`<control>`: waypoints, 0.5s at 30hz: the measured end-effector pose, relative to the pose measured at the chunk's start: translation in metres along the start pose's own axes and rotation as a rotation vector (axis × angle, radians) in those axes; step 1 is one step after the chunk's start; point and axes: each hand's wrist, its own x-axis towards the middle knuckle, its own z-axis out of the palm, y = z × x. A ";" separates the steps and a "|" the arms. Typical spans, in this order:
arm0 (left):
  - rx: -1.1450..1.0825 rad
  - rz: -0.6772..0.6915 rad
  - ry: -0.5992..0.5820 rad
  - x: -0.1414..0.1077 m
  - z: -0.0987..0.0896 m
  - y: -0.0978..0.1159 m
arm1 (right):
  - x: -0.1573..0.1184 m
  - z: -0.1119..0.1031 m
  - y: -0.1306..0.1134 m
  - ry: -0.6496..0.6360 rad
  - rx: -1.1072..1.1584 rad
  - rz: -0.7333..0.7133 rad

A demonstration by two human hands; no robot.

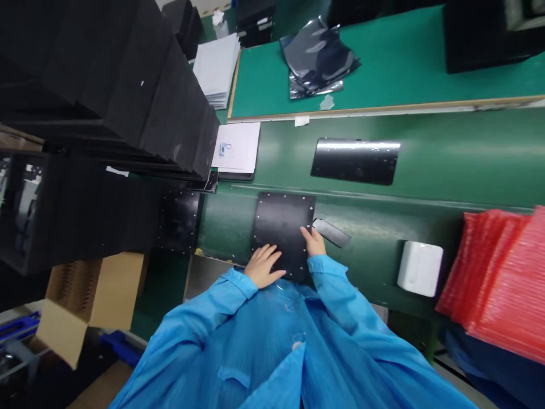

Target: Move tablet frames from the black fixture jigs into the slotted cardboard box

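Note:
A flat black panel (284,227) with small pale screws or holes along its edges lies on the green workbench, right in front of my body. My left hand (264,268) rests flat on its lower left part, fingers spread. At the panel's right edge is my right hand (314,243), the thumb over the top face and the other fingers along the side, gripping that edge. Just beyond the right fingers lies a dark grey flat strip (332,232), its left end close to the hand. Whether they touch is unclear.
Farther back lies a glossy black plate (356,161). To the right are a white box-like object (420,268) and red bubble-wrap bags (502,278). Tall black foam blocks (170,96) crowd the left, near papers (237,146) and an open carton (114,289). Shiny dark bags (317,54) lie on the raised shelf.

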 end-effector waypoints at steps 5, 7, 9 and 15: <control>0.067 -0.223 0.432 -0.037 -0.093 -0.116 | -0.015 -0.034 -0.017 0.237 -0.081 -0.174; 0.079 -0.442 0.630 -0.048 -0.141 -0.182 | -0.023 -0.013 -0.023 0.155 -0.161 -0.218; 0.057 -0.701 0.760 -0.054 -0.173 -0.234 | -0.030 0.038 -0.025 -0.090 -0.249 -0.207; 0.005 -0.824 0.652 -0.038 -0.134 -0.233 | -0.051 0.233 0.008 -0.670 -0.350 0.173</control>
